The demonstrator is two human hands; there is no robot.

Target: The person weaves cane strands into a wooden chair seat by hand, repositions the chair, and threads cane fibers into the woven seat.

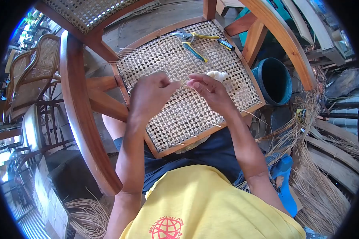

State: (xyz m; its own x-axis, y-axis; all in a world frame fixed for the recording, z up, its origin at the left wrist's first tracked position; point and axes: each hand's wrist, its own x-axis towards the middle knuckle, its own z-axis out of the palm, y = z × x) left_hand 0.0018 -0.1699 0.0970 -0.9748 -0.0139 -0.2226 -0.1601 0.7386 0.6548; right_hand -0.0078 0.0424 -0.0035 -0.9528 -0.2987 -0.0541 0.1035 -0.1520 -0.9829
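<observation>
A woven cane seat (179,113) in a wooden chair frame lies across my lap, with loose strand ends along its edges. My left hand (153,91) is closed above the middle of the weave, thumb against the curled fingers. Facing it, my right hand (210,91) has its fingers bent and its tips together near the left thumb. Whatever they pinch is too thin to make out. Pruning shears (192,42) with yellow and teal handles rest on the far part of the seat, beside a small blue-and-yellow tool (226,44). A crumpled white wad (217,75) sits just beyond my right hand.
The chair's curved wooden arms (77,99) rise on both sides, and its cane back (83,14) stands at the far left. At right are a dark teal bucket (272,81) and long loose cane strands (315,183). Another bundle (87,217) lies lower left.
</observation>
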